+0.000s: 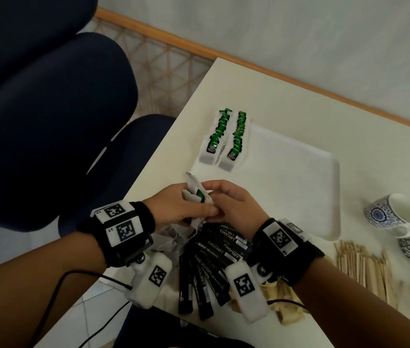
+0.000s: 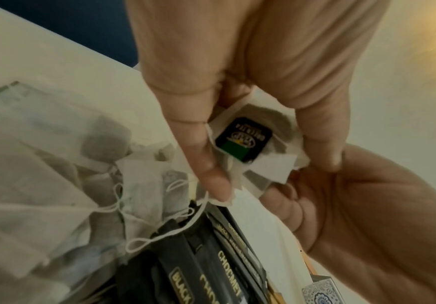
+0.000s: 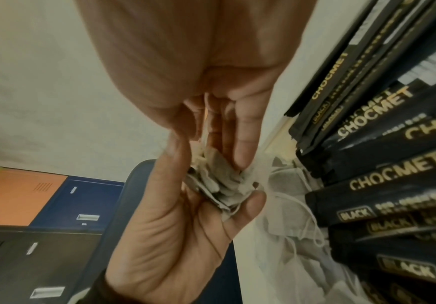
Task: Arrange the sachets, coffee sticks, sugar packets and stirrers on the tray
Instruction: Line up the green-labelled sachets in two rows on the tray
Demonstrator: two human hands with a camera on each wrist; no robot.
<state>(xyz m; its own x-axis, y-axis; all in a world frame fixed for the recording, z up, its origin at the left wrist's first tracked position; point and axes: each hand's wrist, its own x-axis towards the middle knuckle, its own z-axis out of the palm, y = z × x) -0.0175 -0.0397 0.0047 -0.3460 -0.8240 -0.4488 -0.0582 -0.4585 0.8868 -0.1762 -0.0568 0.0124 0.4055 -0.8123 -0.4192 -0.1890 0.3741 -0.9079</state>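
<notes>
Nearest, black coffee sticks (image 1: 209,267) fan out on the counter (image 1: 287,327) below both wrists, stirrers (image 1: 364,267) off to the right. Just above them, the left hand (image 1: 179,204) and right hand (image 1: 234,204) meet, fingers (image 2: 206,164) clamped together on a bunch of tea sachets (image 2: 247,144). Beyond the fingers, two sachet rows (image 1: 224,139) sit at the tray's (image 1: 299,184) left end.

It looks like an office break room — blue chairs (image 1: 48,121) left of the fingers (image 1: 199,209), lockers (image 3: 56,205) behind, patterned cups (image 1: 389,214) right.
</notes>
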